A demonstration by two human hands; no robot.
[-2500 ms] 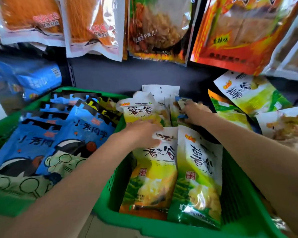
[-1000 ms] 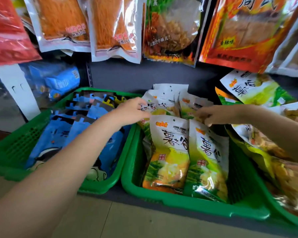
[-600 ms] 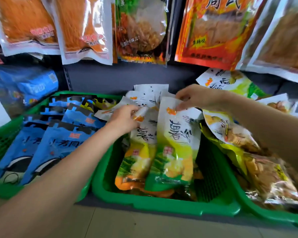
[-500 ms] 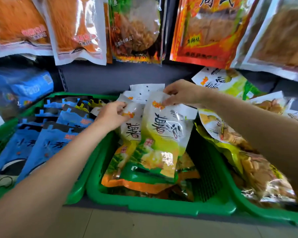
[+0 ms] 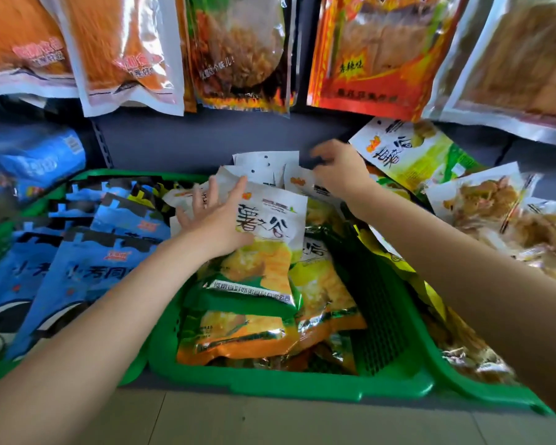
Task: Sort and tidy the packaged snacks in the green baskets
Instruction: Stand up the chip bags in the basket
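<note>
My left fingers (image 5: 203, 195) lie flat on the yellow-green foil snack packet (image 5: 264, 239) in the middle green plastic basket (image 5: 270, 385); my right fingers (image 5: 321, 155) look loosely curled behind it, their grip unclear.

The middle green basket (image 5: 289, 385) has bare mesh floor along its right side, open from above. Its left and centre are filled by stacked yellow-green snack packets (image 5: 264, 271), with the left hand (image 5: 215, 220) lying flat on the top one. At the back, upright white packet tops (image 5: 265, 163) crowd against the grey back panel (image 5: 187, 142); the right hand (image 5: 341, 170) sits among them. Hanging bags (image 5: 238, 53) overhang from above. Blue packets (image 5: 87, 252) fill the left basket (image 5: 126, 173); loose packets (image 5: 482, 213) spill over the right wall.
</note>
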